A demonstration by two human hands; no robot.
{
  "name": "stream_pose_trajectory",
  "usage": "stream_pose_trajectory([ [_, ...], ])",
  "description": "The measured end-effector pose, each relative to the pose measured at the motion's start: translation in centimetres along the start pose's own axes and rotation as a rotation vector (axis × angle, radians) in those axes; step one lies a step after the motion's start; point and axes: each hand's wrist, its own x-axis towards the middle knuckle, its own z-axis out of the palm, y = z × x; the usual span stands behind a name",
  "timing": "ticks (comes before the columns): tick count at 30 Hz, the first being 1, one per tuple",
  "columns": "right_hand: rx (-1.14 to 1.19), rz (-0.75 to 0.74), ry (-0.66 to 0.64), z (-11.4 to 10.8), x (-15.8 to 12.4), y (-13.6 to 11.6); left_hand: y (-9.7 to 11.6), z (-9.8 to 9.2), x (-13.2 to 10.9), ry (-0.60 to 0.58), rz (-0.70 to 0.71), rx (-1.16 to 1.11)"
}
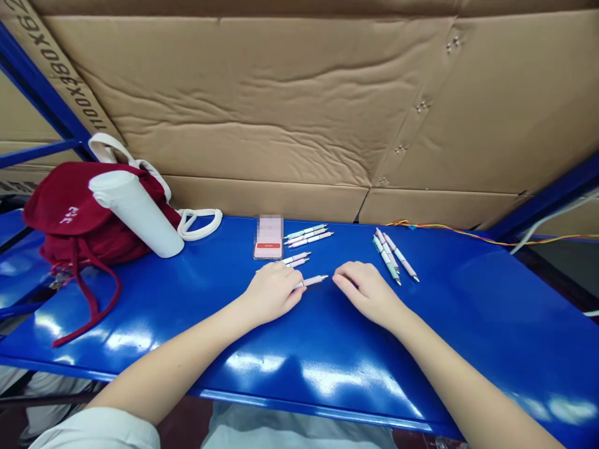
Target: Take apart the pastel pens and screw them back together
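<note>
Desk [421, 324], blue, glossy. Count: nine retractable pens, one phone, one bottle, one bag, two hands.

Landmark is the phone [268, 237], lying screen up on the far side of the desk, display blurred. Just right of it, a row of three pens [309, 236] lies side by side. Nearer the person and slightly right of the phone, a pair of pens [296, 259] lies with its ends running toward the left hand [274, 293]. Well right of the phone, a group of three pens [388, 257] lies close together, tips toward the person.

Single pen [312, 281], directly in front of the phone and nearer the person, has its tip pointing at the right hand [367, 293]. Its other end is under the curled fingers of the left hand; the view there is poor, so I cannot tell whether that grip has hold of it. Right-hand grip is loose and empty, fingertips just beside the pen tip.

Left of the phone: one white bottle [135, 213] lying against one red drawstring bag [79, 212].
</note>
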Motion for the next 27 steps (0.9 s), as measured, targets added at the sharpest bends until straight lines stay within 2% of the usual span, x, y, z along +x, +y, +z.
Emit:
stream_pose_trajectory([
  [2,-0.068,0.155,0.061,-1.3,0.0,1.4,-0.5,-0.1,0.2,-0.013,-0.042,0.052],
  [4,-0.199,0.384,0.124,-2.5,0.0,3.3,-1.1,-0.1,0.5,-0.019,-0.070,0.094],
  [6,-0.309,0.575,0.087,-3.4,0.0,5.1,-1.7,0.0,0.6,-0.024,-0.084,0.126],
  [8,-0.389,0.676,-0.024,-3.8,0.1,6.3,-2.2,0.3,0.7,-0.025,-0.093,0.141],
  [11,-0.459,0.708,-0.155,-3.8,0.1,6.9,-2.5,0.6,0.6,-0.024,-0.098,0.148],
  [14,-0.504,0.690,-0.202,-3.2,0.1,6.9,-2.6,0.7,0.5,-0.023,-0.092,0.144],
  [21,-0.530,0.707,-0.120,-3.1,-0.1,6.6,-2.0,0.1,0.4,-0.009,-0.079,0.076],
  [27,-0.578,0.691,-0.150,-3.5,-0.3,7.1,-1.9,-0.3,0.3,0.022,-0.041,0.048],
])
